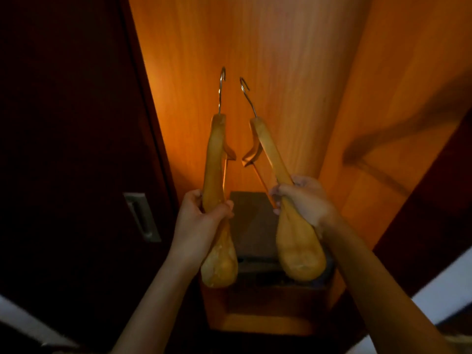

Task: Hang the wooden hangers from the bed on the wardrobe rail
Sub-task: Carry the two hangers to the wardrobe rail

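Observation:
I hold two wooden hangers up inside an open wardrobe, seen end-on. My left hand (201, 213) grips the left hanger (215, 159) around one arm, its metal hook (222, 85) pointing up. My right hand (304, 200) grips the right hanger (270, 149) the same way, its hook (246, 94) tilted left. Both hooks hang free in the air, a short gap apart. No wardrobe rail shows in this view; only a bar-shaped shadow (398, 139) lies on the right wall.
The wardrobe's orange wooden back panel (255, 47) fills the top. A dark sliding door with a recessed metal handle (141, 215) stands at left. A dark box-like object (252, 226) sits on the wardrobe floor below the hangers. A dark door edge is at right.

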